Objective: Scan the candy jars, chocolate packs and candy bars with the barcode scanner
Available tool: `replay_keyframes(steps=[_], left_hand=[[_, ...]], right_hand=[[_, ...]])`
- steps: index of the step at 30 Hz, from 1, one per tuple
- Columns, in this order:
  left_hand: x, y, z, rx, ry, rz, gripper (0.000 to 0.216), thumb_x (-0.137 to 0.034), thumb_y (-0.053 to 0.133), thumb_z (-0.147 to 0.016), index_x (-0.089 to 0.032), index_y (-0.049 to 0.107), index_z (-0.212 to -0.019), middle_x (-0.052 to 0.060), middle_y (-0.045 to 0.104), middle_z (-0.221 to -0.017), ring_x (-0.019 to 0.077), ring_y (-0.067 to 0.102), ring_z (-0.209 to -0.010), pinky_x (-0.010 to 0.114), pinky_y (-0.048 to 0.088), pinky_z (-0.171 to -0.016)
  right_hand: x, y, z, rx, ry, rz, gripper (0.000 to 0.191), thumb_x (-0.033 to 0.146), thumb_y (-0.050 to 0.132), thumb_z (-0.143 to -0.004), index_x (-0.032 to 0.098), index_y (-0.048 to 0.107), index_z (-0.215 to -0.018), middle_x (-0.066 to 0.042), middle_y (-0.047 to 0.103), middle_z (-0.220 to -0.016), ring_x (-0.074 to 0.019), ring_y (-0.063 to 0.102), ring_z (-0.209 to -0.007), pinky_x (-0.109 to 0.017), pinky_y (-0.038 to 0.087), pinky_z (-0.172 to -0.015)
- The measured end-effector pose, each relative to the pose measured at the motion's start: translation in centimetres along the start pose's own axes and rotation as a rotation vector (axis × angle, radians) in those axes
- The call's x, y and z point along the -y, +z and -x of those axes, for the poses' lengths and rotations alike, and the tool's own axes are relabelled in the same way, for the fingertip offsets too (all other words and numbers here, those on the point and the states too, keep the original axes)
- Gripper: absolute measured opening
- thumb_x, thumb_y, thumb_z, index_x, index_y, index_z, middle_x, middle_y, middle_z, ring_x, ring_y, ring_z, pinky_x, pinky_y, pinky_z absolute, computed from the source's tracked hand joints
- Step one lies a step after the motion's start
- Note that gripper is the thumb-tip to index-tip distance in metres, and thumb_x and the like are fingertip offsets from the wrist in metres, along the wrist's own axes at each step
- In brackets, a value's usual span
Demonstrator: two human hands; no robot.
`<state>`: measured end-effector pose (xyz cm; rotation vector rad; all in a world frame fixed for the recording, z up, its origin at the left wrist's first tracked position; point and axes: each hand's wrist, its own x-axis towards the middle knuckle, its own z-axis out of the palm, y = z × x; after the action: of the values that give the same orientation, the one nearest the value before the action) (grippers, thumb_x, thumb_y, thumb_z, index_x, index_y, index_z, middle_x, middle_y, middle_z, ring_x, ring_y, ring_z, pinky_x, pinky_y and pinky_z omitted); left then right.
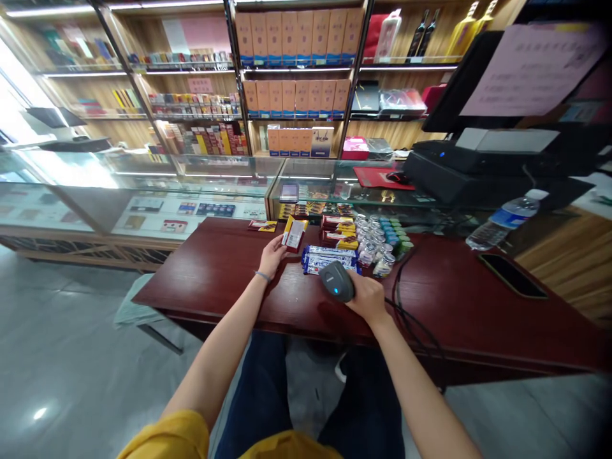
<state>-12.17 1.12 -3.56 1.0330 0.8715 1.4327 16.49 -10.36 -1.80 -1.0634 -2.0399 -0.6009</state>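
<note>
My left hand (271, 255) grips a small yellow and white pack (294, 233) and holds it tilted above the dark red table (215, 274). My right hand (368, 297) is wrapped round a grey handheld scanner (337, 280) with a blue light, its head pointing toward the pack. Its black cable (406, 312) runs off to the right. Blue and white packs (329, 259) lie just beyond the scanner. Red and yellow packs (339, 231) are stacked behind them. Another flat pack (262, 225) lies at the table's far edge.
Several small bottles with green and clear caps (385, 239) stand right of the packs. A black phone (512, 275) and a lying water bottle (504, 220) are on the right. Glass counters (191, 191), a till screen (478, 76) and stocked shelves (296, 76) stand behind.
</note>
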Motion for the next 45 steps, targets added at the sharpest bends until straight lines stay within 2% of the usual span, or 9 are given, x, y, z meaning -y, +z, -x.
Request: replay_keyframes(steps=[6, 12, 19, 25, 33, 36, 38, 42, 45], left_hand=[[-0.1, 0.3, 0.1, -0.012, -0.011, -0.067, 0.057, -0.024, 0.071, -0.075, -0.017, 0.061, -0.13, 0.012, 0.068, -0.128, 0.0224, 0.069, -0.107, 0.036, 0.057, -0.091], [-0.4, 0.4, 0.5, -0.022, 0.017, -0.141, 0.051, -0.029, 0.07, -0.079, -0.017, 0.062, -0.128, 0.013, 0.068, -0.127, 0.0244, 0.068, -0.109, 0.039, 0.059, -0.091], [-0.6, 0.4, 0.7, 0.024, 0.064, -0.127, 0.051, -0.032, 0.07, -0.079, -0.016, 0.063, -0.127, 0.013, 0.067, -0.128, 0.025, 0.068, -0.11, 0.041, 0.058, -0.094], [-0.3, 0.4, 0.3, -0.06, -0.016, -0.069, 0.049, -0.022, 0.069, -0.075, -0.016, 0.061, -0.124, 0.012, 0.068, -0.125, 0.0198, 0.07, -0.102, 0.033, 0.059, -0.086], [-0.3, 0.0, -0.4, -0.238, -0.028, -0.066, 0.036, -0.027, 0.071, -0.076, -0.017, 0.055, -0.106, 0.009, 0.071, -0.108, 0.016, 0.071, -0.084, 0.03, 0.06, -0.074], [-1.1, -0.9, -1.3, -0.256, 0.031, -0.115, 0.04, -0.03, 0.071, -0.076, -0.017, 0.056, -0.111, 0.009, 0.071, -0.113, 0.0181, 0.071, -0.089, 0.032, 0.06, -0.076], [-1.9, -2.1, -2.2, -0.252, 0.131, -0.2, 0.04, -0.029, 0.07, -0.076, -0.018, 0.059, -0.113, 0.009, 0.071, -0.115, 0.0196, 0.07, -0.096, 0.033, 0.059, -0.082], [-4.3, -5.5, -4.3, -0.304, 0.353, -0.494, 0.027, -0.026, 0.064, -0.079, -0.017, 0.067, -0.104, 0.006, 0.074, -0.109, 0.0202, 0.068, -0.103, 0.034, 0.052, -0.097], [-6.1, -8.2, -5.5, -0.293, 0.413, -0.776, 0.026, -0.023, 0.058, -0.083, -0.021, 0.071, -0.106, 0.004, 0.075, -0.104, 0.0206, 0.068, -0.097, 0.033, 0.051, -0.095]], right_hand=[[0.6, -0.3, 0.2, 0.066, -0.067, -0.065, 0.036, 0.032, 0.056, -0.086, 0.011, 0.062, -0.114, -0.009, 0.075, -0.087, -0.0175, 0.064, -0.065, -0.029, 0.043, -0.063], [0.6, -0.2, 0.3, 0.125, -0.075, -0.134, 0.035, 0.026, 0.056, -0.082, 0.013, 0.064, -0.113, -0.008, 0.074, -0.086, -0.0176, 0.065, -0.066, -0.028, 0.045, -0.064], [0.7, -0.2, 0.1, 0.084, -0.071, -0.14, 0.031, 0.028, 0.056, -0.085, 0.012, 0.063, -0.11, -0.008, 0.075, -0.086, -0.0177, 0.066, -0.067, -0.028, 0.045, -0.064], [0.7, -0.3, 0.2, 0.074, -0.073, -0.095, 0.032, 0.028, 0.055, -0.086, 0.012, 0.061, -0.113, -0.008, 0.075, -0.086, -0.0179, 0.066, -0.067, -0.028, 0.044, -0.064], [0.4, -0.2, 0.3, 0.066, -0.05, -0.073, 0.036, 0.029, 0.055, -0.085, 0.012, 0.061, -0.116, -0.009, 0.074, -0.087, -0.019, 0.065, -0.068, -0.029, 0.044, -0.065], [0.3, -0.3, 0.3, 0.046, -0.041, -0.055, 0.035, 0.027, 0.053, -0.085, 0.012, 0.061, -0.116, -0.009, 0.074, -0.087, -0.0191, 0.066, -0.067, -0.029, 0.044, -0.064], [0.2, -0.4, 0.3, 0.024, -0.036, -0.036, 0.033, 0.027, 0.052, -0.086, 0.012, 0.061, -0.115, -0.009, 0.075, -0.086, -0.019, 0.066, -0.066, -0.029, 0.044, -0.064], [0.1, -0.5, 0.2, -0.031, -0.025, 0.012, 0.032, 0.027, 0.05, -0.088, 0.011, 0.06, -0.115, -0.009, 0.074, -0.084, -0.0193, 0.066, -0.065, -0.03, 0.045, -0.062], [-0.1, -0.5, 0.2, -0.076, -0.017, 0.036, 0.036, 0.025, 0.051, -0.088, 0.011, 0.059, -0.12, -0.01, 0.074, -0.086, -0.0202, 0.067, -0.066, -0.031, 0.047, -0.063]])
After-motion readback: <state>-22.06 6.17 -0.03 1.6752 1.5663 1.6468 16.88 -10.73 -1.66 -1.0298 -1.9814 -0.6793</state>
